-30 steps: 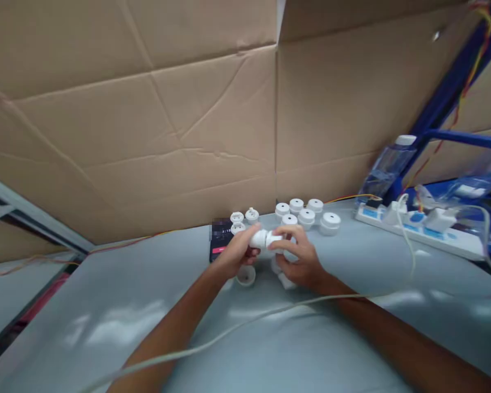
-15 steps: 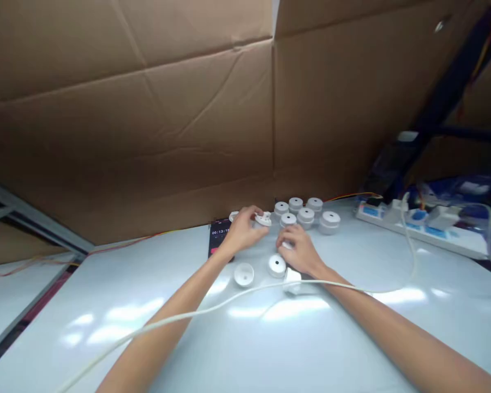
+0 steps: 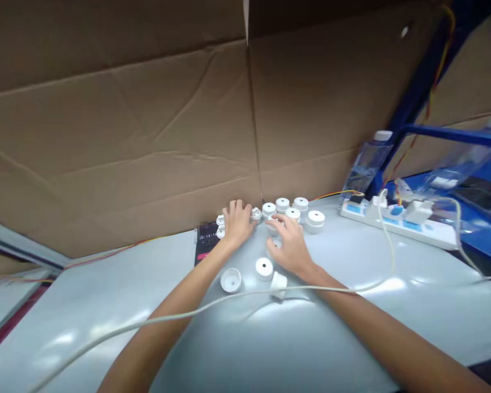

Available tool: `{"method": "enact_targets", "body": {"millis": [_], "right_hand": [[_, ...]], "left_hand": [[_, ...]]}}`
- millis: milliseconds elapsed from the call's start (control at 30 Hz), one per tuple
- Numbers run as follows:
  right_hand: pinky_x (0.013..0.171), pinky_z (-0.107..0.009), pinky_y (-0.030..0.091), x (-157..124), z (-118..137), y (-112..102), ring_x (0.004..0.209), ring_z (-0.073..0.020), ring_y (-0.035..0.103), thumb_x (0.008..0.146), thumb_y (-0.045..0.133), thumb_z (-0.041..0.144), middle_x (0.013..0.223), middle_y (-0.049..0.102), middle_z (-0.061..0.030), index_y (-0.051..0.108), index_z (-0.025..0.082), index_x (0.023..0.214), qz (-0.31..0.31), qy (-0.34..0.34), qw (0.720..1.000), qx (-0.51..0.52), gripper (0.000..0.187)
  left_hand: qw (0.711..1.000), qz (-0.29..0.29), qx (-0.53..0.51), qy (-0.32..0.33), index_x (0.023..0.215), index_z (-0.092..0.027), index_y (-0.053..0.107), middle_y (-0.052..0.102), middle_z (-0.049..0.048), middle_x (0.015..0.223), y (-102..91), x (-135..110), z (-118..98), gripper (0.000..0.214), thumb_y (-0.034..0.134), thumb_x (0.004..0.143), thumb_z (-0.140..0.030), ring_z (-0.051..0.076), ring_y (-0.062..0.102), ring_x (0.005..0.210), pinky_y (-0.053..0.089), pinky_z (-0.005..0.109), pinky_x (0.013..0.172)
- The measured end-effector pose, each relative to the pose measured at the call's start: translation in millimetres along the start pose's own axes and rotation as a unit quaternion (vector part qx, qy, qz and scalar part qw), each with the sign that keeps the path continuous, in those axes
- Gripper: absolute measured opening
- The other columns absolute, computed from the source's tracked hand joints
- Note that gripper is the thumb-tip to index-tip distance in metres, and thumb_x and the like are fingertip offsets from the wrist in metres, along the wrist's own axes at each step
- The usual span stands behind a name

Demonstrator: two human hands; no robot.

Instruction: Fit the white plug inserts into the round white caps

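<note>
My left hand (image 3: pixel 237 225), fingers spread and back upward, rests among small white fittings at the foot of the cardboard. One white fitting (image 3: pixel 256 214) lies by its thumb, and other white pieces (image 3: pixel 220 220) show on its left. My right hand (image 3: pixel 291 245) has its thumb and fingers apart over a white round piece, partly hidden beneath it. Several white round caps with dark centre holes (image 3: pixel 316 219) stand behind and beside that hand. Nearer me are another such cap (image 3: pixel 264 268), an upturned white cup (image 3: pixel 231 280) and a white piece on its side (image 3: pixel 279 284).
A phone (image 3: pixel 202 240) showing a timer lies left of my left hand. A white cable (image 3: pixel 159 321) crosses the table over both forearms. On the right are a white power strip (image 3: pixel 401 224), a clear bottle (image 3: pixel 366 161) and a blue frame (image 3: pixel 454 135). Cardboard (image 3: pixel 180 125) stands behind.
My left hand has let go of the white fitting, now lying by its thumb, and its fingers have spread. My right hand's fingers have opened off the white round piece. The view has shifted right.
</note>
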State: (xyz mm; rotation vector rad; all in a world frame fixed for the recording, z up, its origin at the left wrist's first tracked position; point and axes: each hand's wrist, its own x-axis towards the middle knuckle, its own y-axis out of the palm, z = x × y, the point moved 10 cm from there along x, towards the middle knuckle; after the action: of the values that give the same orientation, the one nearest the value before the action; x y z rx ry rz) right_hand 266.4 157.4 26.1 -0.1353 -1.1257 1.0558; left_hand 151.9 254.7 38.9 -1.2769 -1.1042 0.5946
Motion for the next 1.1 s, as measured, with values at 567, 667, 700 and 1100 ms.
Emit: {"method": "enact_targets", "body": {"millis": [567, 667, 700, 1100], "right_hand": [[0.098, -0.046, 0.051, -1, -35, 11, 0.111, -0.0278, 0.061, 0.087, 0.067, 0.047, 0.121, 0.062, -0.0119, 0.064, 0.020, 0.115, -0.022, 0.199, 0.923, 0.327, 0.039], [0.084, -0.037, 0.055, -8, -38, 32, 0.098, -0.0231, 0.065, 0.082, 0.070, 0.057, 0.109, 0.068, -0.0069, 0.067, 0.021, 0.105, 0.019, 0.296, 0.834, 0.466, 0.042], [0.076, -0.033, 0.055, -9, -35, 36, 0.091, -0.0214, 0.065, 0.081, 0.071, 0.060, 0.102, 0.069, -0.0053, 0.068, 0.021, 0.101, 0.037, 0.312, 0.812, 0.492, 0.043], [0.037, -0.023, 0.014, -17, -10, 47, 0.033, -0.0045, 0.025, 0.081, 0.058, 0.080, 0.045, 0.054, 0.0016, 0.063, 0.019, 0.065, 0.265, 0.351, 0.746, 0.501, 0.064]], "left_hand": [[0.940, 0.025, -0.319, 0.117, 0.135, -0.020, 0.052, 0.064, 0.0141, 0.133, -26.5, -58, -36, 0.042, 0.055, 0.096, -0.035, 0.029, 0.062, 0.119, 0.048, 0.042, 0.103], [0.952, -0.006, -0.264, 0.153, 0.131, -0.018, 0.057, 0.064, 0.0193, 0.130, -39.8, -65, -40, 0.038, 0.048, 0.100, -0.039, 0.034, 0.059, 0.123, 0.044, 0.050, 0.107], [0.956, -0.010, -0.236, 0.172, 0.127, -0.018, 0.060, 0.064, 0.0204, 0.128, -42.6, -68, -43, 0.036, 0.047, 0.101, -0.039, 0.035, 0.058, 0.124, 0.043, 0.052, 0.108], [0.942, 0.001, -0.248, 0.225, 0.126, -0.024, 0.064, 0.059, 0.0171, 0.137, -34.3, -92, -47, 0.032, 0.043, 0.104, -0.034, 0.031, 0.053, 0.134, 0.043, 0.051, 0.112]]}}
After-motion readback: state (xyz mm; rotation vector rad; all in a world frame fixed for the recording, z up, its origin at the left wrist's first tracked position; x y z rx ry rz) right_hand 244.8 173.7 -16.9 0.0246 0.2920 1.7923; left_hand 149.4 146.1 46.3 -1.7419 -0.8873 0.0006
